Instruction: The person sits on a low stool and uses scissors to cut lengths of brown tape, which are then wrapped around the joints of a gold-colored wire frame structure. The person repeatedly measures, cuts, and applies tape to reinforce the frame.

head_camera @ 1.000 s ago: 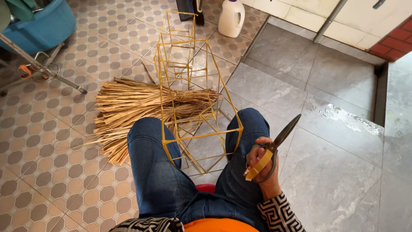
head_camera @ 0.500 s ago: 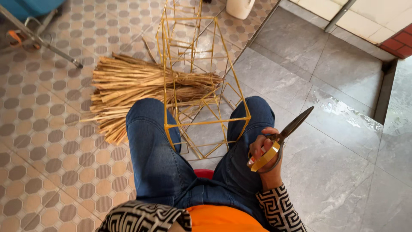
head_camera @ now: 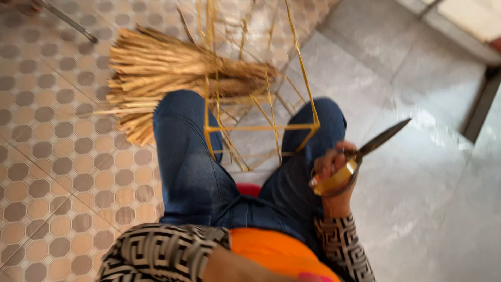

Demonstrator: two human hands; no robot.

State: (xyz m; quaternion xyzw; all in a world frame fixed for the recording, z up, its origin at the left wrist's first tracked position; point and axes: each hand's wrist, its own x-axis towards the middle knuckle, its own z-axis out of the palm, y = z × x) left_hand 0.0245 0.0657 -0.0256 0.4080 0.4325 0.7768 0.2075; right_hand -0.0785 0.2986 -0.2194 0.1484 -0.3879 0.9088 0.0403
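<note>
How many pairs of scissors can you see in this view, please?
1. The scissors are in the right hand, beside the right knee, blades shut and pointing up-right over the grey floor. The left hand is out of view, so it could hide another.

One pair of large scissors with dark blades and yellow handles (head_camera: 355,162) is visible. There is one open frame made of thin yellow sticks (head_camera: 261,125). One bundle of dry straw-coloured stalks (head_camera: 172,78) lies on the floor. One grey metal tube (head_camera: 68,21) shows at the top left corner. Only one hand, the right hand (head_camera: 334,169), can be counted; the picture is blurred.
</note>
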